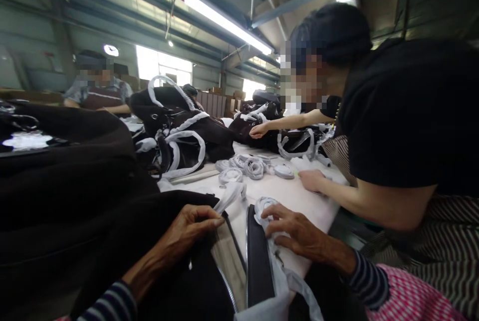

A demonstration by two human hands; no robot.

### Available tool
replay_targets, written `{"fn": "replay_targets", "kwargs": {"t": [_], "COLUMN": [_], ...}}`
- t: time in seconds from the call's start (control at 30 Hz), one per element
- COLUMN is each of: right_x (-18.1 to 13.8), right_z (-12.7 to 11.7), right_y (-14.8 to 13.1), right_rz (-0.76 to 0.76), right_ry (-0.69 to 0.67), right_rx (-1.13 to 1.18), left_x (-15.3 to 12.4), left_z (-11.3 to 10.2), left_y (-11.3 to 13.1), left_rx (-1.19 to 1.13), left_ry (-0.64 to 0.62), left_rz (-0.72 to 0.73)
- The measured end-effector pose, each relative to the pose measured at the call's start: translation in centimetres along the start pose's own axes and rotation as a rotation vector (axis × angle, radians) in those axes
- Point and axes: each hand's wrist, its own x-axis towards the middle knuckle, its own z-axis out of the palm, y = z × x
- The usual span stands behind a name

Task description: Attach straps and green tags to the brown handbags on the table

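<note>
Strip lights (228, 19) blaze overhead, and the pale bench (279, 189) is busy with rolled straps (254, 167); up front, the unzipped black bag (168, 281) lies at the near side, right below the person's two hands; the left hand (189, 226) has its grip pinched at the edge of the opening, thumb and fingers together; the right hand (295, 229) curls its fingers, half open, onto a wrapped coil (265, 203), though I cannot tell whether it has hold; at right, a co-worker (396, 111) leans in.
</note>
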Motion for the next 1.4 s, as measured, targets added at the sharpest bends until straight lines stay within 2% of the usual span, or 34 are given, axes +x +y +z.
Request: {"fn": "replay_targets", "kwargs": {"t": [0.13, 0.23, 0.3, 0.37, 0.5, 0.7, 0.93, 1.17, 1.3, 1.4], "right_x": [1.8, 4.0, 5.8, 7.4, 9.2, 9.5, 8.9, 9.0, 9.2, 9.1], "right_z": [-1.0, -1.4, -0.7, 0.6, 3.1, 3.7, 4.3, 3.3, 2.8, 2.9], "right_y": [0.6, 0.7, 0.7, 0.5, 0.2, 0.4, -1.1, 1.1, 1.5, 0.9], "right_rz": [-0.027, 0.053, 0.134, 0.152, 0.012, -0.019, -0.076, -0.111, -0.133, -0.171], "right_ry": [0.076, 0.205, 0.266, 0.274, 0.21, 0.171, 0.055, 0.017, 0.093, 0.102], "right_rx": [0.121, 0.201, 0.201, 0.166, 0.033, -0.059, -0.332, -0.161, -0.02, 0.047], "left_x": [0.1, 0.2, 0.3, 0.4, 0.4, 0.3, 0.4, 0.4, 0.4, 0.5], "left_z": [0.2, 0.3, 0.3, 0.4, 0.5, 0.4, 0.3, 0.3, 0.3, 0.3], "left_y": [0.2, 0.2, 0.0, -0.1, -0.1, -0.2, -0.8, -0.9, -0.7, -0.6], "left_rx": [-0.032, -0.013, 0.009, 0.056, 0.172, 0.239, 0.225, 0.218, 0.247, 0.262], "left_ry": [-0.03, -0.071, -0.092, -0.077, -0.039, -0.06, -0.054, -0.096, -0.076, -0.063], "left_rz": [-0.013, 0.018, 0.039, 0.038, 0.021, 0.025, 0.037, 0.028, 0.116, 0.208]}}
